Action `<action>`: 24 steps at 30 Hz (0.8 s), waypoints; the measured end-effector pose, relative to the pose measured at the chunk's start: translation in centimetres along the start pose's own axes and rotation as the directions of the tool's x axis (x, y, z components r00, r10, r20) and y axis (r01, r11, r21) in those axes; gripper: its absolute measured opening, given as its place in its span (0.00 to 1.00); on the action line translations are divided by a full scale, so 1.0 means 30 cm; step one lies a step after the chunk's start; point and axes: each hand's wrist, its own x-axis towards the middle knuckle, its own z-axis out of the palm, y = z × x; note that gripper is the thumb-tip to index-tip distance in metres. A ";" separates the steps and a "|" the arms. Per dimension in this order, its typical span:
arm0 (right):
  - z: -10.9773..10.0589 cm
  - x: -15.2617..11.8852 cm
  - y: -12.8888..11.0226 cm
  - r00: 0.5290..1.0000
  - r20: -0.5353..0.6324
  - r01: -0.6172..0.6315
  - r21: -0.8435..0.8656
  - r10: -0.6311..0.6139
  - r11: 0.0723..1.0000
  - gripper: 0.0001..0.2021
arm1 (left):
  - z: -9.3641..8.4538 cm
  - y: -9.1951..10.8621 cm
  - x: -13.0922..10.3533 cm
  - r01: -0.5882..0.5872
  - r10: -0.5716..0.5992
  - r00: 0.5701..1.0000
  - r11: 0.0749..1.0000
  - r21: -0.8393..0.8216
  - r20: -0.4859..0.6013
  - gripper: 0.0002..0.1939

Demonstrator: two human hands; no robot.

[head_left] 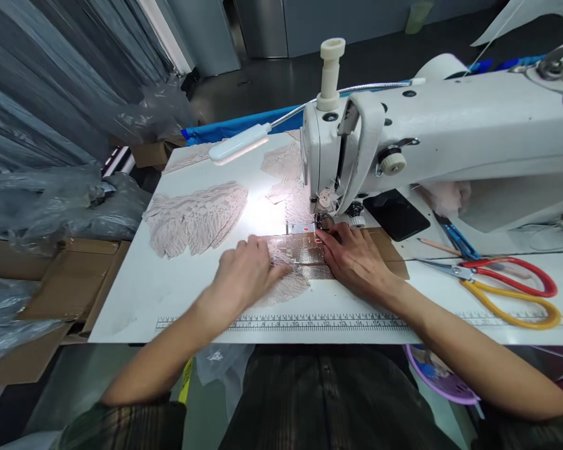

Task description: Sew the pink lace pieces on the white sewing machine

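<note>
My left hand (244, 272) is a little blurred and bends over a pale pink lace piece (288, 289), its thumb on the lace and its fingertips at the far edge. The lace runs from under this hand toward the needle area of a white sewing machine (315, 220). My right hand (354, 253) lies on the brown, shiny plate (309, 250) in front of the presser foot. Its fingers stretch forward and left, and one fingertip is close beside the foot. Whatever lies beneath those fingers is hidden.
More lace pieces (197, 219) lie on the white table (136, 306) at left. A lit lamp (240, 144) hangs over it. Right of the machine head are a black phone (396, 214), a pencil (438, 247) and red-and-yellow-handled scissors (511, 290). A ruler strip (281, 324) follows the front edge. Cardboard boxes (75, 275) stand left.
</note>
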 end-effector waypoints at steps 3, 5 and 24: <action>0.004 -0.001 -0.002 1.000 -0.006 0.003 0.006 -0.003 1.000 0.20 | 0.055 0.078 -0.090 -0.038 0.040 0.999 0.996 0.074 -0.017 0.35; 0.008 -0.002 -0.001 1.000 -0.006 0.008 0.013 -0.008 1.000 0.20 | 0.070 0.081 -0.102 -0.172 0.172 0.985 0.985 0.001 -0.001 0.34; 0.038 0.001 0.030 0.996 -0.086 0.028 0.166 -0.013 0.986 0.19 | 0.149 0.006 0.161 -0.509 0.434 0.859 0.657 -0.556 -0.272 0.10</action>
